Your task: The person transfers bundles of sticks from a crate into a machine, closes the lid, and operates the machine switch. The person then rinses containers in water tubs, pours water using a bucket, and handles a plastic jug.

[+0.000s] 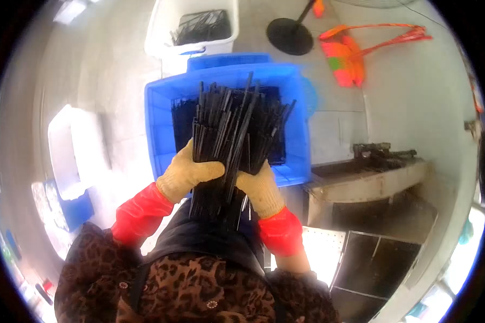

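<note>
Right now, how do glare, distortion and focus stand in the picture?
Head view: glare bleaches the left white tub and nearby floor; same view: fisheye curves the outer edges, corners black; same view: held sticks read fairly sharply, those in the blue bin merge darkly.

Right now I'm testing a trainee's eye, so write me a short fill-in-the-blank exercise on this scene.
1. The left hand and right hand both wear ____.
2. The sticks they grip are colored ____.
3. The tub just beyond the hands is colored ____.
4. The bin beyond that tub is colored ____.

Missing words: gloves; black; blue; white.
</note>
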A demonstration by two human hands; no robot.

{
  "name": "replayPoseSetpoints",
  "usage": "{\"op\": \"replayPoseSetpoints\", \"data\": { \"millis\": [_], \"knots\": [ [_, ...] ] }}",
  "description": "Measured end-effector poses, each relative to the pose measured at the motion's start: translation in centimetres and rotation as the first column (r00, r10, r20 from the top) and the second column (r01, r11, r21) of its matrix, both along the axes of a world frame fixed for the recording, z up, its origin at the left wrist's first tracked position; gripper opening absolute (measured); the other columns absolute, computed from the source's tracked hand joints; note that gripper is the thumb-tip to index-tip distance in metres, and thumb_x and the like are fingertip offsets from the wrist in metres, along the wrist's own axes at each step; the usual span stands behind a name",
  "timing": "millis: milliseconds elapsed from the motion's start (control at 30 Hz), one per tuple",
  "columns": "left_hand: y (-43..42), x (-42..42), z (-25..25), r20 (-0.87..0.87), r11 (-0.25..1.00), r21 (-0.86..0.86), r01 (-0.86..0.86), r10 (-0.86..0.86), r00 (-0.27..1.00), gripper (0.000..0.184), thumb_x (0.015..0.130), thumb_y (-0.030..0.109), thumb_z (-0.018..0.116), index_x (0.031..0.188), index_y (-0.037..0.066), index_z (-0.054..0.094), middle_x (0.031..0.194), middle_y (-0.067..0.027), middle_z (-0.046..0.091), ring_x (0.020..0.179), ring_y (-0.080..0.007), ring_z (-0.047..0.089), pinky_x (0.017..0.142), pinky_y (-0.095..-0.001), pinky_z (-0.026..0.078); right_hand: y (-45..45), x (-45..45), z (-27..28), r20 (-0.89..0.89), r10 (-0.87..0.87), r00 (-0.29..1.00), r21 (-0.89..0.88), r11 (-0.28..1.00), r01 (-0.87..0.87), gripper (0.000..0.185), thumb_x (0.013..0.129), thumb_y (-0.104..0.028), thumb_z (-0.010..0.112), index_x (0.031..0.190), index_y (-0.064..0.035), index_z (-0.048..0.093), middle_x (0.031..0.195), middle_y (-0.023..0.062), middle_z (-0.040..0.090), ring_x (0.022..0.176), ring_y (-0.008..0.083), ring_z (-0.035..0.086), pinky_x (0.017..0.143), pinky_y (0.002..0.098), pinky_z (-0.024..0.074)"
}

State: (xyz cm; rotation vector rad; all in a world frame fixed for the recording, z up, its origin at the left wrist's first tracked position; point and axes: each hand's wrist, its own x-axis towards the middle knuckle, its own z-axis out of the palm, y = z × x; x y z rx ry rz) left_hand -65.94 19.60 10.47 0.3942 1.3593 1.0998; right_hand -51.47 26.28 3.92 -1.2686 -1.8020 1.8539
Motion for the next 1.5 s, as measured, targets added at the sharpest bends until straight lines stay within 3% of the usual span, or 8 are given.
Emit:
{"op": "replayPoseSetpoints", "data": {
  "millis": [333, 700, 767, 967, 1033, 1100, 1333, 1500],
  "knots": [
    [4.1, 14.6, 5.2, 0.115, 0.851, 0.158, 0.501, -0.519, 0.847, 0.053, 0.064, 0.0, 0.06, 0.113, -0.001, 0.039, 0.101, -0.0062, 0.05, 0.091, -0.0132, 0.047, 0.081, -0.0255, 0.038, -5.1, 16.4, 8.7, 0.005, -0.705, 0.709, -0.227, 0.69, 0.688, 0.05, 0.063, -0.013, 0.066, 0.108, -0.0002, 0.045, 0.1, 0.0066, 0.053, 0.092, 0.0138, 0.047, 0.08, 0.0272, 0.0379],
    [5.7, 35.1, 7.0, -0.064, 0.287, 0.097, 0.953, -0.954, 0.294, 0.065, 0.058, 0.022, 0.066, 0.111, -0.003, 0.039, 0.094, -0.0106, 0.053, 0.084, -0.015, 0.049, 0.075, -0.0272, 0.039, -14.2, 33.8, 9.1, -0.245, -0.91, 0.335, -0.076, 0.362, 0.929, 0.037, 0.072, -0.021, 0.057, 0.101, -0.0001, 0.049, 0.096, 0.0079, 0.053, 0.086, 0.0186, 0.052, 0.074, 0.0282, 0.0419],
    [5.8, 37.9, 7.3, 0.044, 0.406, 0.211, 0.889, -0.913, 0.406, 0.061, 0.06, 0.021, 0.066, 0.11, -0.003, 0.04, 0.092, -0.01, 0.053, 0.082, -0.0148, 0.05, 0.073, -0.0268, 0.041, -12.8, 37.8, 11.6, 0.176, -0.709, 0.683, 0.559, 0.643, 0.523, 0.026, 0.07, -0.006, 0.051, 0.096, -0.0018, 0.054, 0.092, 0.012, 0.056, 0.085, 0.0231, 0.055, 0.072, 0.0292, 0.0433],
    [5.5, 43.9, -0.4, 0.714, 0.811, -0.103, 0.576, -0.342, 0.611, 0.036, 0.072, 0.014, 0.057, 0.102, -0.004, 0.048, 0.089, -0.0124, 0.056, 0.089, -0.0209, 0.051, 0.08, -0.0281, 0.04, -3.8, 46.8, 10.9, 0.392, -0.289, 0.873, 0.521, 0.852, 0.048, 0.018, 0.073, -0.014, 0.042, 0.082, -0.0102, 0.057, 0.073, 0.0131, 0.055, 0.071, 0.031, 0.051, 0.063, 0.0331, 0.0393],
    [5.5, 44.5, -5.5, 0.923, 0.817, -0.188, 0.544, -0.042, 0.382, 0.038, 0.074, 0.02, 0.055, 0.102, -0.003, 0.048, 0.094, -0.0117, 0.055, 0.091, -0.0221, 0.05, 0.085, -0.03, 0.036, -0.1, 46.4, 9.5, 0.554, 0.027, 0.832, 0.532, 0.757, -0.379, 0.021, 0.075, -0.021, 0.039, 0.079, -0.0091, 0.055, 0.07, 0.0169, 0.053, 0.064, 0.0308, 0.051, 0.061, 0.0327, 0.0392],
    [6.6, 44.7, 0.0, 0.42, 0.788, -0.47, 0.398, -0.198, 0.886, 0.047, 0.074, 0.029, 0.053, 0.106, -0.005, 0.045, 0.116, -0.0161, 0.042, 0.099, -0.0277, 0.045, 0.09, -0.031, 0.03, 1.9, 45.0, 8.3, 0.615, -0.274, 0.74, -0.04, 0.926, 0.376, 0.033, 0.065, -0.028, 0.053, 0.086, -0.0028, 0.056, 0.084, 0.0165, 0.058, 0.078, 0.0326, 0.054, 0.065, 0.0344, 0.0415],
    [4.5, 43.2, -1.0, 0.545, 0.823, -0.235, 0.518, -0.329, 0.771, 0.054, 0.074, 0.025, 0.053, 0.114, -0.006, 0.035, 0.122, -0.0245, 0.03, 0.112, -0.0353, 0.031, 0.093, -0.0433, 0.025, 2.1, 45.2, 4.6, 0.892, -0.233, 0.387, 0.187, 0.97, 0.154, 0.042, 0.063, -0.026, 0.054, 0.093, 0.0039, 0.054, 0.097, 0.0208, 0.054, 0.09, 0.0319, 0.051, 0.077, 0.0338, 0.0397],
    [3.2, 34.8, -0.3, 0.633, 0.669, -0.047, 0.742, -0.555, 0.54, 0.042, 0.078, 0.028, 0.051, 0.106, -0.003, 0.044, 0.096, -0.0142, 0.051, 0.089, -0.0244, 0.051, 0.082, -0.038, 0.041, -1.5, 45.2, 9.2, 0.121, -0.946, 0.301, 0.26, 0.323, 0.91, 0.033, 0.072, -0.021, 0.053, 0.096, 0.0022, 0.054, 0.088, 0.0147, 0.058, 0.083, 0.0217, 0.056, 0.071, 0.028, 0.044]
  ]
}}
